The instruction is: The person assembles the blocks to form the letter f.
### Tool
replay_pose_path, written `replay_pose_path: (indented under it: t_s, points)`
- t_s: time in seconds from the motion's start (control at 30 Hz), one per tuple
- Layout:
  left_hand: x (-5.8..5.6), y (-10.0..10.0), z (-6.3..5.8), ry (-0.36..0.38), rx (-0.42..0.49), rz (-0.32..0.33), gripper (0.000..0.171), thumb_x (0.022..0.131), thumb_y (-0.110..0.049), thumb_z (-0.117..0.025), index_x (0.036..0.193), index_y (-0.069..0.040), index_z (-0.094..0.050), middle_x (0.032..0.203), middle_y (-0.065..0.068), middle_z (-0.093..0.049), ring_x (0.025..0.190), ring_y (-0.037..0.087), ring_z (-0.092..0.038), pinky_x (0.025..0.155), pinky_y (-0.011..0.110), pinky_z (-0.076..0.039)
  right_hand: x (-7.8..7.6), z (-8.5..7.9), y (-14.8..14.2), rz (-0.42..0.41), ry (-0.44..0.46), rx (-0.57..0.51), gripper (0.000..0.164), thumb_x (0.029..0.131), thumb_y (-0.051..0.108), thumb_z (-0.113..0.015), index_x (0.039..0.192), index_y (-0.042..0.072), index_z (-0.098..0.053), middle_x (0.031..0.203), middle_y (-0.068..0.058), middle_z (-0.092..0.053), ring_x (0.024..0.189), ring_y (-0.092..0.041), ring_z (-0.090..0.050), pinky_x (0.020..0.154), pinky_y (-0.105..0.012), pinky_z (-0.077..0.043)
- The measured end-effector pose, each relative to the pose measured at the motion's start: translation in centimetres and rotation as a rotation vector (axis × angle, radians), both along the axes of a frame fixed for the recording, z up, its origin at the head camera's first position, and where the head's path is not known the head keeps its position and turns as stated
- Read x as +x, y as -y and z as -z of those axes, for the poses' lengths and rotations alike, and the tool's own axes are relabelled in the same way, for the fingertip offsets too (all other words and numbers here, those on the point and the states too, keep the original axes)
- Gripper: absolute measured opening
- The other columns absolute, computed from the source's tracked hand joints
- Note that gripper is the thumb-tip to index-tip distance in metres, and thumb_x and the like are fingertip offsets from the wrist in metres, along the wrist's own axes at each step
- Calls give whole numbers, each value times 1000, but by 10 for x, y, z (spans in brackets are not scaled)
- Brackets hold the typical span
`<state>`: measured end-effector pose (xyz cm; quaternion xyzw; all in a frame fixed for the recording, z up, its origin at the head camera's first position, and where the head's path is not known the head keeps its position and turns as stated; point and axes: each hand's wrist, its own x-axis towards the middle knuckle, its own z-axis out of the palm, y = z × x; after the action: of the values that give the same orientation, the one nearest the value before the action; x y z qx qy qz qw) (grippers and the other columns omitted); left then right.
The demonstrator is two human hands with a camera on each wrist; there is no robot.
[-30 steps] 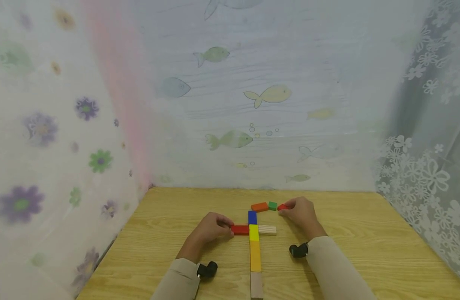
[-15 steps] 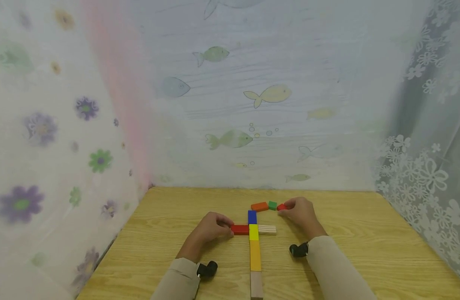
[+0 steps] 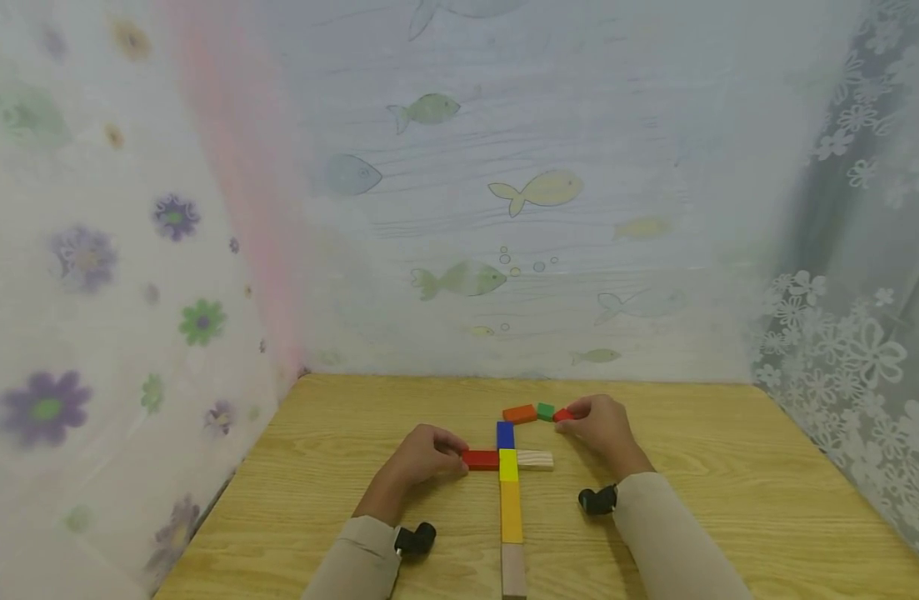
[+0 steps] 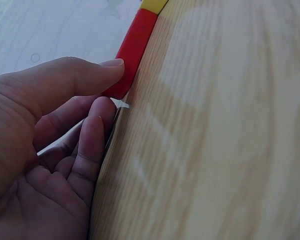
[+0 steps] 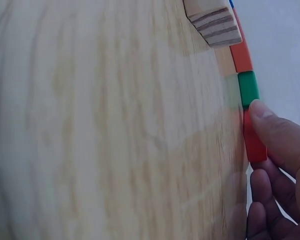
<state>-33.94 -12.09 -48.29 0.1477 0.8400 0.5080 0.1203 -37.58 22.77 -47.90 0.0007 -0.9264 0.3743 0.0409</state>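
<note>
In the head view, my left hand (image 3: 427,454) holds the outer end of a long red block (image 3: 480,460) between thumb and fingers. The block's other end meets a yellow block (image 3: 507,465). My right hand (image 3: 603,423) pinches a small red block (image 3: 562,414) beside a green block (image 3: 545,412). An orange block (image 3: 520,414) continues that row leftward, above a blue block (image 3: 506,434). In the right wrist view, the thumb lies along the red block (image 5: 254,136), whose end is right at the green block (image 5: 248,89). The left wrist view shows the thumb on the long red block (image 4: 135,47).
A striped wooden block (image 3: 535,460) extends right from the yellow one. Below it run an amber block (image 3: 511,512) and a plain wooden block (image 3: 513,571) toward the near side. The wood-grain table (image 3: 339,533) ends at a fish-printed curtain (image 3: 444,208).
The small red block in my right hand has shifted slightly left, narrowing the gap to the green block. My left hand stays in place on the long red block.
</note>
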Motion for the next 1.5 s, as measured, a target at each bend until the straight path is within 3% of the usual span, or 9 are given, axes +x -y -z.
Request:
replay_pose_path:
  t_s: [1.0, 1.23, 1.5]
  points:
    - [-3, -1, 4, -12, -5, 10, 26, 84, -16, -87, 108, -9, -79, 94, 1, -74, 85, 16, -65, 80, 31, -55, 3, -4, -7, -26, 15, 37, 46, 83, 33, -88, 116, 2, -76, 110, -12, -76, 103, -30, -69, 93, -50, -55]
    - [-1, -1, 3, -12, -16, 2, 25, 85, -15, -86, 109, -9, -79, 94, 1, -74, 85, 16, -64, 81, 32, -55, 9, -16, -12, -82, 35, 18, 54, 87, 35, -85, 127, 2, -71, 123, -16, -71, 113, -34, -66, 94, -50, -56]
    - [1, -1, 2, -12, -10, 8, 26, 86, -14, -85, 111, -8, -79, 93, 2, -75, 85, 17, -65, 82, 34, -55, 22, -30, -19, -134, -18, 71, 52, 88, 36, -84, 128, 5, -72, 121, -14, -73, 108, -32, -69, 89, -47, -59]
